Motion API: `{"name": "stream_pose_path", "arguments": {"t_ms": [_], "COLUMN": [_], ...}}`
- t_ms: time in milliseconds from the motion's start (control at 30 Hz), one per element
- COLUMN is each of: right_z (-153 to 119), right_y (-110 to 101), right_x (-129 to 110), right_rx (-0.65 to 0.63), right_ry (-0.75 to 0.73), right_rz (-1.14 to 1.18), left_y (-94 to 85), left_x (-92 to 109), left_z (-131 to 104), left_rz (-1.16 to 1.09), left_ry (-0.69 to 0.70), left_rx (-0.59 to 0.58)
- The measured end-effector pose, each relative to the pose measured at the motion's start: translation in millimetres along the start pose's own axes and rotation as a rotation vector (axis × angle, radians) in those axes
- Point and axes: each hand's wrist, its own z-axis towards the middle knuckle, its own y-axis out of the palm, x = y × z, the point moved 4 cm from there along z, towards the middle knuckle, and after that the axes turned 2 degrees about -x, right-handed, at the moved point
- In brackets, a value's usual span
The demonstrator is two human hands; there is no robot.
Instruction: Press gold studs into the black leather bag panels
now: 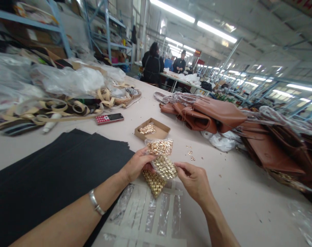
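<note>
My left hand point(139, 163) is closed around the left side of a clear plastic bag of gold metal pieces point(165, 167). On the bag's right edge, my right hand point(193, 178) pinches the plastic between thumb and fingers. Another bag of gold studs point(156, 183) hangs or lies just below it, its lower corner pointing toward me. A third bag of shiny gold pieces point(161, 146) shows just beyond my fingers. Behind them sits a shallow cardboard box point(159, 132) with a small bag of gold pieces point(147, 128) in it. Loose gold pieces point(190, 152) are scattered to the right.
Black sheets point(68, 171) are stacked at the left, with a red phone point(109, 118) beyond. Tan strips point(76, 108) and plastic wrap point(68, 80) pile up at the far left. Brown leather bags point(217, 113) line the right side. Two people are in the background.
</note>
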Motion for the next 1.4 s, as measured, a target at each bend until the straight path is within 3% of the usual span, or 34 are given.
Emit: {"name": "stream_pose_path", "arguments": {"t_ms": [133,333,433,500,600,667,800,900,1033,1133,1267,1400], "right_z": [5,24,37,45,53,56,55,51,50,60,92,130], "right_y": [2,-10,-23,-28,-29,-22,10,27,30,21,7,10], "right_x": [5,68,95,99,82,58,7,-12,-2,6,5,3], "right_rx": [0.055,0.097,0.119,0.098,0.109,0.096,-0.168,-0.268,-0.160,-0.038,0.113,0.197], "right_ry": [-0.046,0.229,0.275,0.254,0.188,0.181,0.240,0.267,0.359,0.382,0.361,0.335], "right_rz": [0.010,0.029,-0.035,-0.096,-0.117,0.023,0.554,0.669,0.671,0.797,0.902,0.895], "left_y": [-0.6,-3.8,-4.6,-4.6,-3.6,-2.6,-0.2,2.2,5.1,6.1,7.2,6.4], "left_x": [-1,-1,0,0,-1,-1,-1,0,0,1,1,0], "left_z": [0,2,2,1,0,0,-1,-5,-8,-8,-9,-7], "left_rz": [-0.003,-0.050,-0.073,-0.079,-0.074,-0.059,-0.006,0.046,0.115,0.149,0.165,0.098], "left_ry": [-0.011,-0.008,-0.011,-0.016,-0.028,-0.040,-0.059,-0.067,-0.080,-0.094,-0.119,-0.124], "left_rx": [-0.001,0.001,0.009,0.013,-0.001,-0.026,-0.069,-0.077,-0.078,-0.075,-0.118,-0.145]}}
